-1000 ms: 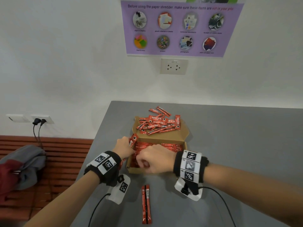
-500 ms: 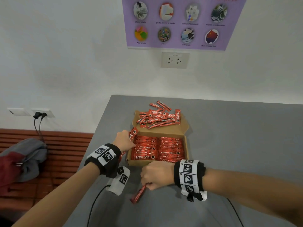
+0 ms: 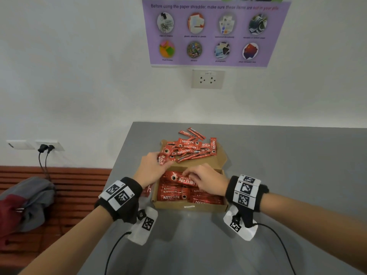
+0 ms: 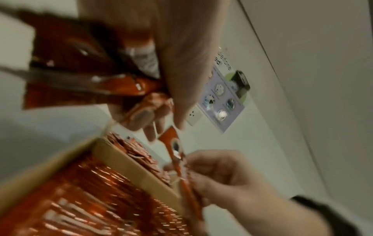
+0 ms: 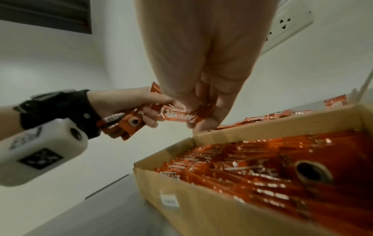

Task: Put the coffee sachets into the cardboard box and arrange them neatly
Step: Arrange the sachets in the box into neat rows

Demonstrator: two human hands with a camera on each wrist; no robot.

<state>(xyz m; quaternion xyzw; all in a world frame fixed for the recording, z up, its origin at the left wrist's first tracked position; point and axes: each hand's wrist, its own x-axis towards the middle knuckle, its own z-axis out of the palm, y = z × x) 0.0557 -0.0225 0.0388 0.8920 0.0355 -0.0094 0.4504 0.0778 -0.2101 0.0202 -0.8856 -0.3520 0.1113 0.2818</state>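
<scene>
A person is packing slim red foil coffee sachets into a shallow brown cardboard box [image 3: 190, 207] sitting on a grey table [image 3: 288, 175], and the job is looking well advanced but not finished. Two tidy rows of packed sachets [image 3: 174, 193] are filling the box's tray almost edge to edge, printed faces up and lying parallel. A loose heap of sachets [image 3: 188, 147] is still sprawling at the far side, across the opened lid flap and spilling onto the table beyond it, so that pile appears to be what is left to sort.

The left hand [image 3: 152, 168] is hovering over the box's far left corner, gripping a small bundle of sachets [image 5: 129, 124] in curled fingers. The right hand [image 3: 206, 180] is working over the middle of the tray, pinching a single sachet [image 5: 179, 115] between thumb and fingertips, just beside the left hand's bundle.

The sachets are looking thin, glossy and slightly crinkled, each bearing white lettering and a dark round cup motif near one end.
</scene>
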